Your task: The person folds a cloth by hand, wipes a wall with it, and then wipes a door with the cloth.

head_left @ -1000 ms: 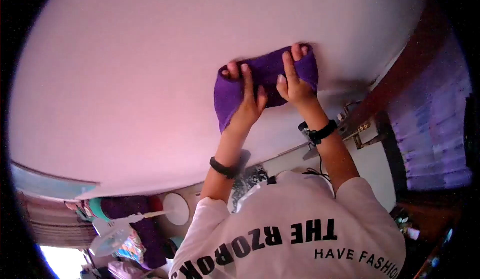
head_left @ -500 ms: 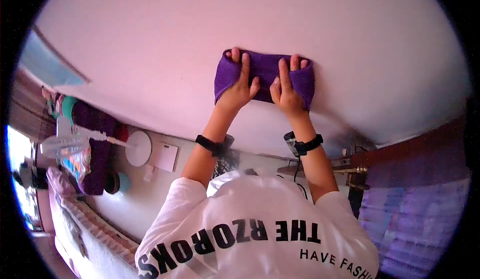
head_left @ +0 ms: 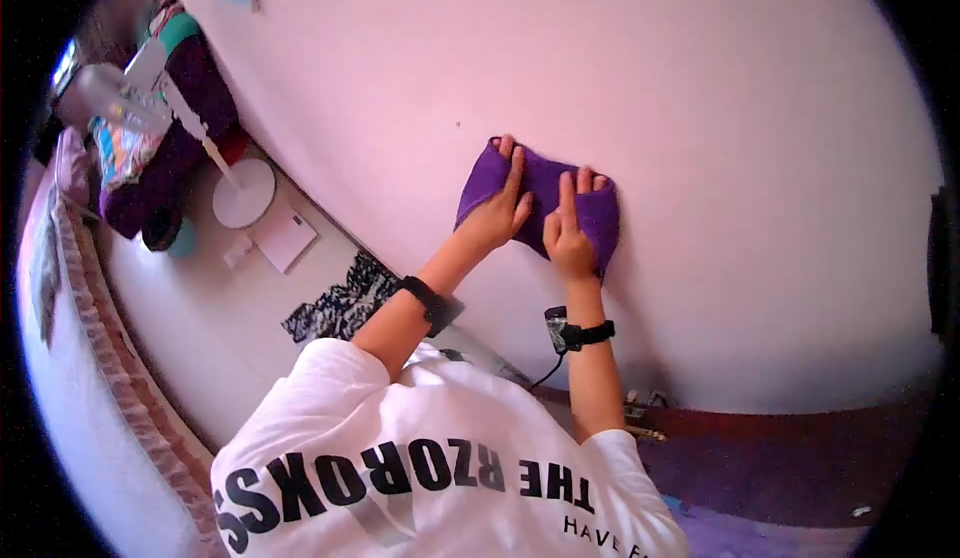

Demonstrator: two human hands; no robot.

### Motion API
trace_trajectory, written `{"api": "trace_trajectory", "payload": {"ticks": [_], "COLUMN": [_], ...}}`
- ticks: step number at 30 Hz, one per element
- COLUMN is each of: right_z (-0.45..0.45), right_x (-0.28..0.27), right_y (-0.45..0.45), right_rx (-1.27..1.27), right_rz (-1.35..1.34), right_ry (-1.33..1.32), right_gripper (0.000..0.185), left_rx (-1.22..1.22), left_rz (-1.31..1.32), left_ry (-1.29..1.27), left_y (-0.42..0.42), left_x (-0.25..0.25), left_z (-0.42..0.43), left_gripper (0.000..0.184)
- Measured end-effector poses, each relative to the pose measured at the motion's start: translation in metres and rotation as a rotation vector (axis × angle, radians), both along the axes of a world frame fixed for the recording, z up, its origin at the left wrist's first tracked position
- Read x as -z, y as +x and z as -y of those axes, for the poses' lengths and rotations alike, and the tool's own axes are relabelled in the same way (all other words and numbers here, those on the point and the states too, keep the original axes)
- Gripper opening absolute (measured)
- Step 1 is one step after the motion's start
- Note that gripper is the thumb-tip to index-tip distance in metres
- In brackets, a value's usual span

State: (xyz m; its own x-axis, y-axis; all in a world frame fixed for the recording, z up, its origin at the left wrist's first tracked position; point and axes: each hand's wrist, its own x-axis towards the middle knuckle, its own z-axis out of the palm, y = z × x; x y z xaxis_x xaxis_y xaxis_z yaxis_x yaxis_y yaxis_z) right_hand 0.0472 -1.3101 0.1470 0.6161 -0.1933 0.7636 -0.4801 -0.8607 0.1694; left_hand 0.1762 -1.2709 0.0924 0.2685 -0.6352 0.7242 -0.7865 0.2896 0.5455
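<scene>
A purple cloth point(head_left: 543, 180), which looks like a band or folded towel, lies flat against the pale pink wall point(head_left: 740, 158). My left hand point(head_left: 496, 216) holds its left end, with some fingers tucked under the cloth and a straight index finger on top of it. At the right end my right hand point(head_left: 571, 245) has a similar grip: index finger outside, other fingertips poking out past the upper edge. Both thumbs rest toward the middle of the cloth. Each wrist wears a black strap, the right one with a small device and a cable.
On the floor to the left are a white fan with a round base point(head_left: 243, 195), a flat pale box point(head_left: 286, 240) and a black-and-white patterned cloth point(head_left: 340, 300). A bed with a ruffled edge point(head_left: 85, 323) runs along the left. Dark brown furniture point(head_left: 780, 448) stands lower right.
My view has turned, so the wall and room appear rotated. The purple cloth now sits lower in view and slants down to the right, with both hands still on it.
</scene>
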Motion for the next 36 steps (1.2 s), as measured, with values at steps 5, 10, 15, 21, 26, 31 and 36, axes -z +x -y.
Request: {"api": "trace_trajectory", "payload": {"ticks": [5,10,15,21,26,31,36], "right_z": [0.001,-0.026,-0.022,-0.020,-0.015,-0.021,-0.029], "right_x": [0.007,-0.026,-0.098,-0.070,-0.013,-0.002,-0.051], "right_y": [0.002,0.012,0.008,0.029,0.055,0.065,0.046], "right_rx": [-0.123,-0.146,-0.070,-0.133,-0.230,-0.278,-0.271], "right_rz": [-0.120,-0.045,0.166,0.028,-0.101,-0.086,-0.046], "right_ry": [0.093,0.008,-0.045,-0.058,0.111,0.149,0.249], "right_gripper": [0.043,0.038,0.040,0.042,0.045,0.042,0.045], "left_rx": [0.073,0.104,0.192,0.043,0.032,-0.043,0.074], "left_rz": [-0.222,-0.206,-0.152,-0.182,-0.310,-0.211,-0.321], "left_ry": [-0.017,0.035,-0.079,-0.089,0.078,0.085,0.014], "left_y": [-0.013,0.008,-0.003,-0.004,0.008,0.021,0.024], "left_x": [0.027,-0.013,-0.081,-0.033,0.026,0.029,-0.017], "left_z": [-0.004,-0.033,-0.029,-0.011,-0.017,-0.026,-0.026], "left_gripper": [0.063,0.063,0.065,0.063,0.062,0.061,0.062]}}
